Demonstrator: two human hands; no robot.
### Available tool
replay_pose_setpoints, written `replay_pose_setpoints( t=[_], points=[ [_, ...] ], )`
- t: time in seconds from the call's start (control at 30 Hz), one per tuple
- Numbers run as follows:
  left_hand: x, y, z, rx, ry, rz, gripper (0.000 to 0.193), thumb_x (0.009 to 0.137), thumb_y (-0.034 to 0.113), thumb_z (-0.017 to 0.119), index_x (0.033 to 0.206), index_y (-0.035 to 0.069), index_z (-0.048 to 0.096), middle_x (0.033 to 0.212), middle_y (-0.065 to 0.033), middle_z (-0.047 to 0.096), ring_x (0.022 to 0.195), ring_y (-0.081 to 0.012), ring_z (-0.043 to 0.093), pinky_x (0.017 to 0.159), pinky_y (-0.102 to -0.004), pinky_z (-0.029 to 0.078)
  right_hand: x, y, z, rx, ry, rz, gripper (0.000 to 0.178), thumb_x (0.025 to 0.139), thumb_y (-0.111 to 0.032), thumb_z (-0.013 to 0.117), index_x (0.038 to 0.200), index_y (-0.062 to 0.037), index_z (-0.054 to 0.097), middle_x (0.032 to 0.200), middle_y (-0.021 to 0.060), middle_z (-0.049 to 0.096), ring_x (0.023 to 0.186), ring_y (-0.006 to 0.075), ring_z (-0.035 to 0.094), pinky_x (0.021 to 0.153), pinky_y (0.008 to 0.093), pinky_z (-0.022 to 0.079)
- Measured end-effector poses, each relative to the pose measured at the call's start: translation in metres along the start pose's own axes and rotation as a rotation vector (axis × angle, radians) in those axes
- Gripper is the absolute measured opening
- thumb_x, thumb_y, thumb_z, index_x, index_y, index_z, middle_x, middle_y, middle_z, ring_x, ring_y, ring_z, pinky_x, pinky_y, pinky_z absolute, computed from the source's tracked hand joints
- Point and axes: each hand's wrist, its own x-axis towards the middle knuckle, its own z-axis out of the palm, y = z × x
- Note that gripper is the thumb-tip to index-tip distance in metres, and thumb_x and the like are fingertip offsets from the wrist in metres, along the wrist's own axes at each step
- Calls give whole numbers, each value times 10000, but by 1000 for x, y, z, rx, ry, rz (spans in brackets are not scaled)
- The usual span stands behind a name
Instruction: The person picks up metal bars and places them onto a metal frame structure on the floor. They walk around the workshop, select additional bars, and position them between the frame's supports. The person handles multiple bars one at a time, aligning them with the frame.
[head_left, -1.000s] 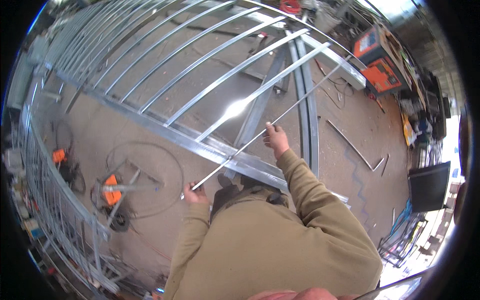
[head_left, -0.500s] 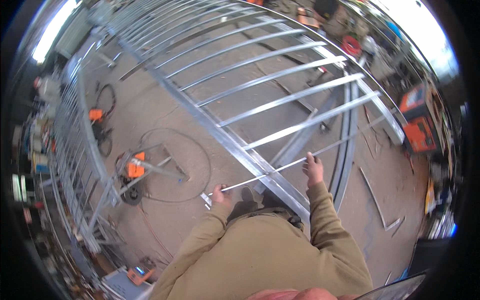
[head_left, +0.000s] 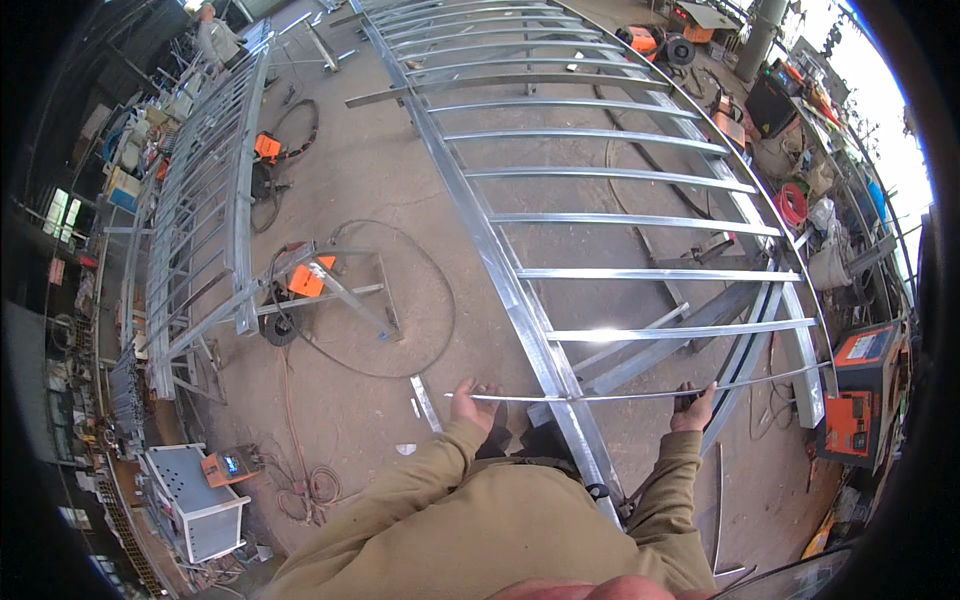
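Both hands, left point(head_left: 473, 398) and right point(head_left: 694, 408), grasp a thin silver metal bar point(head_left: 640, 393) level across a galvanised steel gate frame point(head_left: 520, 290), matching its rungs.

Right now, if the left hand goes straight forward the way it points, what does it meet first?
Probably the thin metal bar that the left hand already grips; beyond it bare concrete floor, with the looped cable just ahead. Depth is unclear.

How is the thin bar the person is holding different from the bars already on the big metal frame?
The held bar is thinner than the frame bars. The held bar is gripped by the left hand and right hand; the frame bars run between the frame's side rails. The held bar's left end sticks out past the left rail; the frame bars stop at it. Both are shiny grey metal, lying crosswise.
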Motion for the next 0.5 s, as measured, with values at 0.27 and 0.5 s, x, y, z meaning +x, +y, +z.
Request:
replay_pose_setpoints(
  t=[0.27, 0.5],
  points=[
    [6, -5, 3, 12, -20, 37, 194, 933, 239, 563, 780, 124, 530, 567, -8, 477, 622, -197, 562, 816, -457, 564, 14, -8, 8, 301, -66, 110, 499, 985, -527, 584, 1145, -67, 473, 989, 95, 566, 838, 251, 556, 801, 384, 506],
    [16, 6, 4, 68, 101, -21, 223, 948, 290, 558, 791, 152, 479, 527, 19, 431, 514, -149, 498, 714, -400, 534, 8, -15, 28, 301, 79, 176, 309, 971, -398, 642, 804, -158, 542, 613, -41, 446, 538, 137, 467, 553, 305, 455]
  ],
)
